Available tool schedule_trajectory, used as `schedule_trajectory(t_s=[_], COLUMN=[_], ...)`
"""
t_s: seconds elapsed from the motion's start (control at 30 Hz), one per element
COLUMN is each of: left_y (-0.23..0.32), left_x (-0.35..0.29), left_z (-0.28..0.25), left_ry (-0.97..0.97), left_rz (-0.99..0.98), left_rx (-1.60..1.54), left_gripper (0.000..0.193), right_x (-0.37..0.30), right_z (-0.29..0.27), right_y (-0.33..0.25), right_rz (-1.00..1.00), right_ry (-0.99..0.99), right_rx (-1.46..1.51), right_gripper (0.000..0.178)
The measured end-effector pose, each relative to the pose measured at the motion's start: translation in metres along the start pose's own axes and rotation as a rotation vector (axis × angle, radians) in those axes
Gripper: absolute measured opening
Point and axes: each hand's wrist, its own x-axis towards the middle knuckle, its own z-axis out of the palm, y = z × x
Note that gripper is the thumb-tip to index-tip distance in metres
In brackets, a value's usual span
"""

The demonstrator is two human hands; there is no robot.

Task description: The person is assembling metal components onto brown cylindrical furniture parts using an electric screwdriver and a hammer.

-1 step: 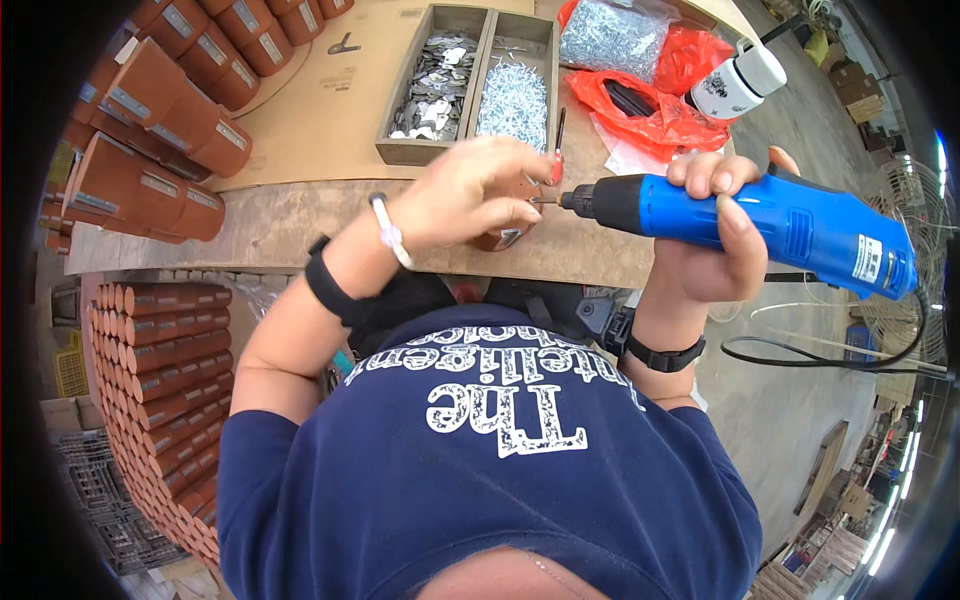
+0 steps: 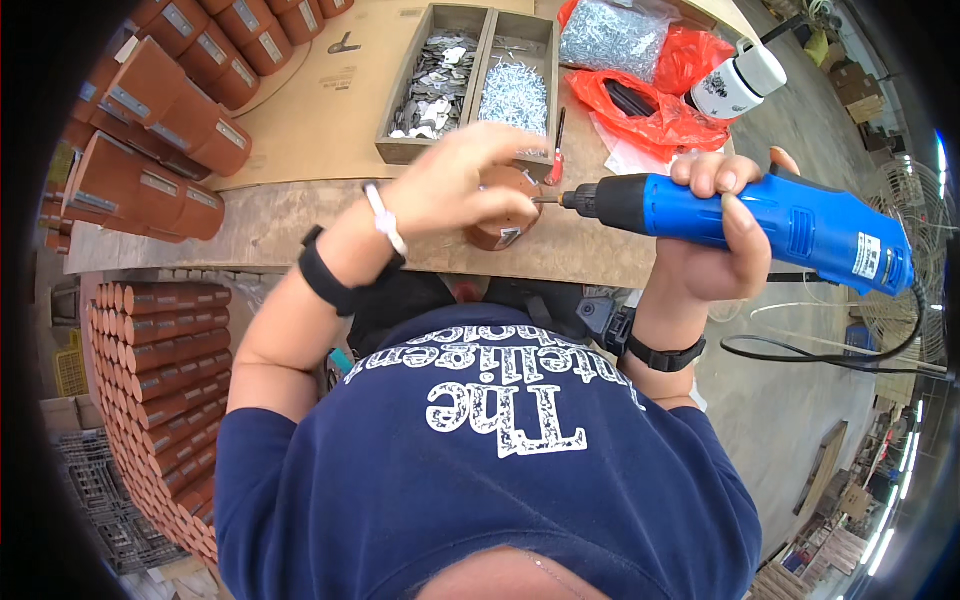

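Tray (image 2: 481, 75) blocks ahead, driver (image 2: 785, 230) rightward; bench (image 2: 290, 225) opens leftward.

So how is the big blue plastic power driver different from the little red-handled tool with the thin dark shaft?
The blue plastic power driver is thick; the red-handled tool with a dark shaft is slim. The right hand holds the driver; the tool rests on the brown wooden table. The driver has a black cord; none shows on the tool. Both have a thin shaft.

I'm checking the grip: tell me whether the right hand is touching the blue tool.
Touching. The head view shows the right hand gripping the blue tool, its fingers curled over the casing and thumb against it.
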Motion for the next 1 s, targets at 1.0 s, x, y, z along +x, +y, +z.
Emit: schedule_trajectory(t_s=[1.0], left_y=[0.007], left_x=[-0.016], left_z=[0.004], left_ry=[0.052], left_rz=[-0.142], left_rx=[-0.028], left_gripper=[0.011], right_x=[0.0], right_z=[-0.012], right_y=[-0.017], right_rz=[-0.031], right_ry=[0.072], right_rx=[0.024], right_gripper=[0.054])
